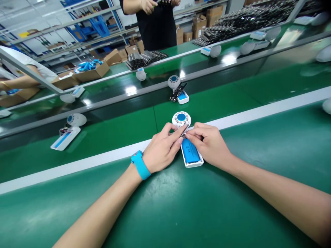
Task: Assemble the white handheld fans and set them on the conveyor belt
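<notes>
I have both hands meeting over the open white casing (194, 165), which lies on the near green worktop (165, 213) with the blue battery (191, 151) face up in it. The round white head (181, 118) sits just past my fingers (176, 136), its blue centre facing up. My left hand (162, 150) looks closed in a pinch on a thin dark board (184, 130), tilted up on edge between head and battery. On my right hand (213, 143), thumb and forefinger come close together at the board's lower end; I cannot tell whether they grip anything there, since the spot is too small and partly covered.

To do this close work well, I judge the left pinch should stay light and on the board's edges, letting the right fingertips make the small movements. I want no pull between head and casing, as any leads there could strain, and no pressing on the battery. Tilting the left fingers slightly aside would open my view of the contact point.
</notes>
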`<move>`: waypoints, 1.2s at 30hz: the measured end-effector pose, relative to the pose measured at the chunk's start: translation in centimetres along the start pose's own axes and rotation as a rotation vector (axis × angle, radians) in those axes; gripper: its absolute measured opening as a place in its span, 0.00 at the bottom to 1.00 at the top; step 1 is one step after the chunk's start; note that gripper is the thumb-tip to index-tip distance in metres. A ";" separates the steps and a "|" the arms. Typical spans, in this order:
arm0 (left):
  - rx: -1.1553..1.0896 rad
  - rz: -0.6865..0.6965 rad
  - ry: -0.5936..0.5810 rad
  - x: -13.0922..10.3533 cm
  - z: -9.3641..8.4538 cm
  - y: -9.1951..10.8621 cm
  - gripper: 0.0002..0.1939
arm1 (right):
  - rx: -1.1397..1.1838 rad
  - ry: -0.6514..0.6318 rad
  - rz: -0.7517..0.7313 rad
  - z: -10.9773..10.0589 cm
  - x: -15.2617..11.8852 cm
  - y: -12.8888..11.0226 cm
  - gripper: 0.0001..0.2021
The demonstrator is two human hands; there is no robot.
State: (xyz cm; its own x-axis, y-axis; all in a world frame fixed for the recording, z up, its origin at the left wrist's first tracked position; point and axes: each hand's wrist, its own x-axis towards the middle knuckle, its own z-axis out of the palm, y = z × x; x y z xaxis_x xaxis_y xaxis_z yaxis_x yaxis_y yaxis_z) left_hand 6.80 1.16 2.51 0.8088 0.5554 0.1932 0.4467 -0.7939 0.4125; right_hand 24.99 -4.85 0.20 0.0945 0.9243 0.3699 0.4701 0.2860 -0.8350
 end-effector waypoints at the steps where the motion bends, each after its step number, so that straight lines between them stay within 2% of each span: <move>1: 0.010 0.007 0.006 0.0 0.0 0.0 0.23 | 0.001 -0.004 0.004 0.0 0.0 0.0 0.15; 8: 0.047 0.052 0.081 -0.4 1.3 0.2 0.26 | 0.027 -0.013 0.005 0.0 0.0 0.2 0.16; 14: 0.032 -0.023 0.145 -0.7 2.1 0.8 0.26 | 0.164 -0.008 0.128 0.3 -0.2 0.3 0.16; 20: 0.034 -0.054 0.128 -0.7 2.5 1.3 0.29 | 0.143 0.046 0.119 0.6 -0.2 0.1 0.14; 27: 0.023 -0.015 0.088 -0.7 2.1 1.1 0.27 | 0.091 -0.096 0.091 -0.5 -0.1 0.4 0.16; 31: 0.010 -0.001 0.064 -0.6 2.1 1.0 0.29 | 0.018 -0.052 0.035 -0.4 -0.1 0.4 0.15; 36: 0.023 -0.018 0.054 -0.3 2.4 1.0 0.34 | 0.014 -0.038 0.064 0.4 -0.2 0.7 0.13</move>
State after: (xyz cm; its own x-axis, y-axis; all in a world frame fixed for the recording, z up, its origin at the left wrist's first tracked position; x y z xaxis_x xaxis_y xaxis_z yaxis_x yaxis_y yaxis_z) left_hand 7.90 -0.44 0.72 0.7787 0.5820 0.2341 0.4703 -0.7886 0.3961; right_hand 24.98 -4.73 -0.66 0.0905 0.9497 0.2999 0.4520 0.2292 -0.8621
